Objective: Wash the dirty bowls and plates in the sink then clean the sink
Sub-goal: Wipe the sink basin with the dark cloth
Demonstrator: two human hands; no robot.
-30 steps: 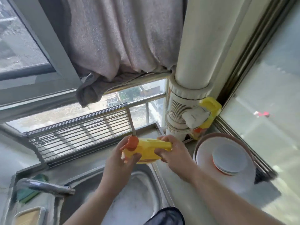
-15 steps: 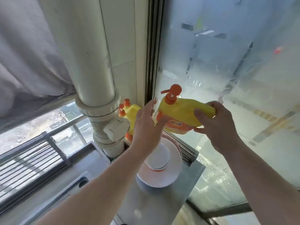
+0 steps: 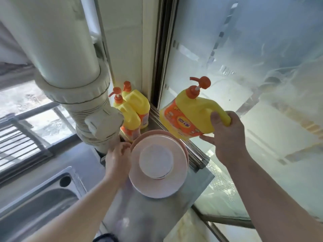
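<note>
gripping detergent bottle in right hand

Two yellow pump bottles stand in the corner beside a thick white drainpipe, against frosted glass.

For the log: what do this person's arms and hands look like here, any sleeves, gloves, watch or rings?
Both forearms are bare up to the picture's lower edge, with no sleeves in view. The left hand and right hand wear no gloves. No watch, bracelet or ring shows on either wrist or on the visible fingers. A dark piece of fabric sits at the bottom edge, between the arms; what it is cannot be told.
</note>
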